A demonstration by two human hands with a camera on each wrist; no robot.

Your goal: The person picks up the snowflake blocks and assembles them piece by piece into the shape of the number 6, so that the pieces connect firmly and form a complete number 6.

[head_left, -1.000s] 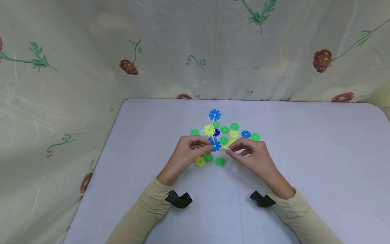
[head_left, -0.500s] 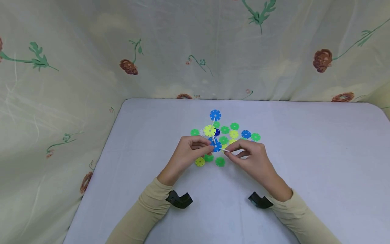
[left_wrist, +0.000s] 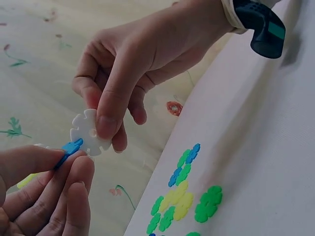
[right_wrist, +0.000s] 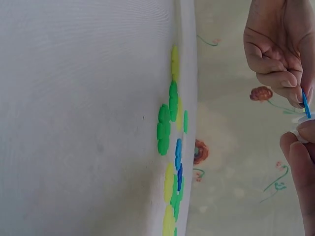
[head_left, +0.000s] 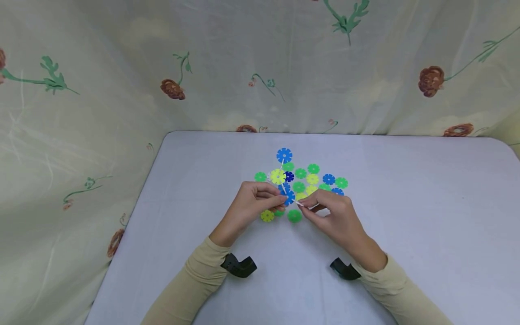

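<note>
My left hand [head_left: 260, 198] pinches a blue notched disc [head_left: 290, 198] between thumb and fingers. That disc is the near end of a raised chain, with a yellow notched disc [head_left: 278, 176] midway, a blue one [head_left: 284, 155] at the far end, and white discs seen edge-on between them. In my right hand [head_left: 333, 212], thumb and fingertips pinch a white notched disc [left_wrist: 83, 129]. In the left wrist view its edge meets the edge of the blue disc [left_wrist: 71, 147], roughly crosswise; how deep the notches sit is unclear. The right wrist view partly hides this joint behind fingers.
Loose green, yellow and blue notched discs lie on the white table [head_left: 406, 203] beneath and beyond the hands, including a green disc [head_left: 294, 216] and a yellow disc [head_left: 267, 215] close by. A flowered curtain [head_left: 304, 67] hangs behind the table. Dark devices [head_left: 239, 266] are worn at both wrists.
My right hand has shifted slightly left and nearer, bringing the white disc up to the blue one. The chain has tilted a little, its far end moving slightly left and nearer.
</note>
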